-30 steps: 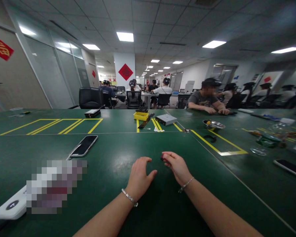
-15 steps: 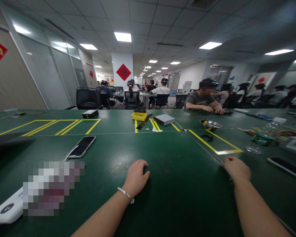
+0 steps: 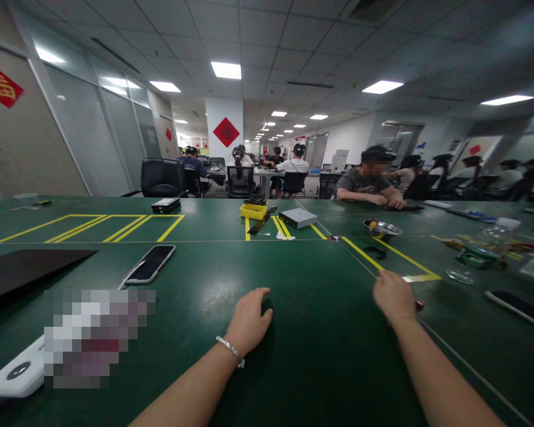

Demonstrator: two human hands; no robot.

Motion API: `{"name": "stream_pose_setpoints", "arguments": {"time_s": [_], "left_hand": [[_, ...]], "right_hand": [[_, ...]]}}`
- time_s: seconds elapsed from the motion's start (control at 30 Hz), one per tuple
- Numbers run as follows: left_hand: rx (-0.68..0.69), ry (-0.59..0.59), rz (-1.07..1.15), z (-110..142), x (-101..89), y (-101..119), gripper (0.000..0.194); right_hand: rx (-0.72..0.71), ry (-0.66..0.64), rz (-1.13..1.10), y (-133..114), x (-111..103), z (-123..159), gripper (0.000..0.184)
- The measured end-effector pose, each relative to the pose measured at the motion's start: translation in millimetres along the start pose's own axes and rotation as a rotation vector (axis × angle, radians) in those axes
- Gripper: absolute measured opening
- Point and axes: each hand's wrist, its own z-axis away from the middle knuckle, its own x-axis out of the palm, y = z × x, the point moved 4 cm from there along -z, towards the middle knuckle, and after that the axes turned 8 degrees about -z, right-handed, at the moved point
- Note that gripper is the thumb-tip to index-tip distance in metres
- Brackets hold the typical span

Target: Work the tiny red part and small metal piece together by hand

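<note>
My left hand (image 3: 250, 321) rests low over the green table (image 3: 320, 332), palm down. Its thumb and fingers are apart, with nothing between them. A silver bracelet (image 3: 230, 350) circles that wrist. My right hand (image 3: 395, 295) is over the table seam, beside the corner of a yellow tape outline (image 3: 420, 276). Its fingers are curled and turned away from me, so I cannot make out what they hold, if anything. A small reddish thing (image 3: 420, 304) shows at the right side of this wrist. A dark curved object (image 3: 375, 253) lies just beyond the hand.
Phones lie at left (image 3: 152, 264) and right (image 3: 518, 308). A white device (image 3: 18, 370) is near left. Farther back are a yellow tray (image 3: 253, 212), a grey box (image 3: 298, 218), a metal bowl (image 3: 385, 227) and a plastic bottle (image 3: 480, 255). A person (image 3: 369, 181) sits opposite.
My right hand has moved left and slightly forward, toward the yellow tape corner. My left hand stays almost where it was. The view has shifted slightly.
</note>
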Motion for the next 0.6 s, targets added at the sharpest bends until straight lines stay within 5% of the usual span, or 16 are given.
{"name": "stream_pose_setpoints", "arguments": {"time_s": [0.17,0.3,0.43,0.6], "left_hand": [[0.018,-0.091,-0.112,-1,2.7,5,0.044],[0.039,-0.137,-0.187,0,6.6,4,0.044],[0.097,-0.148,-0.2,3,7.6,5,0.043],[0.092,-0.133,-0.165,3,6.0,5,0.044]], "right_hand": [[-0.541,-0.416,-0.166,-143,52,57,0.04],[-0.79,-0.613,-0.234,-192,68,107,0.049],[-0.789,-0.603,-0.189,-173,53,87,0.043],[-0.243,-0.115,0.161,-62,9,10,0.039]]}}
